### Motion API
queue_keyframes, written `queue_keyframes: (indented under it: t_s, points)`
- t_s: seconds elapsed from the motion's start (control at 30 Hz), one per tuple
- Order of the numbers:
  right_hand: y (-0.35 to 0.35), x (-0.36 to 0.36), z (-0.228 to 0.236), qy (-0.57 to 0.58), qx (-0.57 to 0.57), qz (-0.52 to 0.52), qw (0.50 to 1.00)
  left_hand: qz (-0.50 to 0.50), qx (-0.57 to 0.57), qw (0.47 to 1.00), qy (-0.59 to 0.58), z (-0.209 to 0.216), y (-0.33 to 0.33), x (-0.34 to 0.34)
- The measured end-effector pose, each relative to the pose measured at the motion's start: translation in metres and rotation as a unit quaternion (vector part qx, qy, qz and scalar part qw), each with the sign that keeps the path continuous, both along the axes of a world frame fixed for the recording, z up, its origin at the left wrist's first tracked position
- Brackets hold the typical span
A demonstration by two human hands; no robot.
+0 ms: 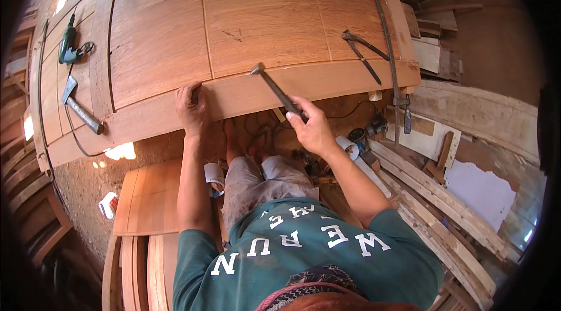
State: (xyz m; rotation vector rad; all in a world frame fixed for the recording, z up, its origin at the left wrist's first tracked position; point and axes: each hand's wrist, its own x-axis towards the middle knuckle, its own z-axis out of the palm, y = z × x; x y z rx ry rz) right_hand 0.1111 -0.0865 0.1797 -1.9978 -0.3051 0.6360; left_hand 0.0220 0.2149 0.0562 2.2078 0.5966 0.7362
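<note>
Large reddish-brown wooden panel lying flat, a dark-handled hammer with a small steel head held at its near rail.
The long dark steel bar clamp crosses the panel's right end, its handle hanging past the near edge. The hammer slants up and left from the right hand, whose fingers are clamped round the handle; whether its head touches the rail cannot be told. A grey-handled hatchet lies at the panel's left end, black-handled metal pincers near the clamp, and a green power drill beyond the hatchet. The left hand rests on the rail, fingers curled; whether they grip anything small cannot be told.
</note>
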Motion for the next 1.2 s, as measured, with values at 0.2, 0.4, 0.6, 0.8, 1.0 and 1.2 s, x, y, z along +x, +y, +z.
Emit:
queue_keyframes:
  t_s: [0.2, 0.4, 0.6, 0.8, 1.0, 1.2]
  points:
    - [0.002, -0.018, 0.006, 0.044, 0.013, 0.027, 0.999, 0.042, -0.043, 0.998, -0.02, 0.004, -0.002, 0.0]
    - [0.001, -0.002, 0.01, 0.043, -0.011, 0.009, 0.999, 0.079, -0.121, 0.989, -0.028, 0.001, -0.01, 0.0]
    - [0.016, 0.006, 0.018, 0.039, 0.013, 0.02, 0.999, 0.079, -0.1, 0.992, -0.016, -0.008, -0.009, 0.001]
    - [0.039, 0.005, 0.02, 0.041, 0.034, 0.038, 0.998, 0.067, -0.07, 0.995, -0.001, -0.004, -0.008, 0.0]
    - [0.065, 0.004, 0.021, 0.002, 0.012, 0.096, 0.995, 0.071, -0.087, 0.994, -0.008, -0.01, -0.007, 0.001]
    - [0.094, 0.004, 0.016, -0.16, -0.018, 0.18, 0.97, 0.057, -0.036, 0.998, 0.003, -0.005, -0.007, 0.002]
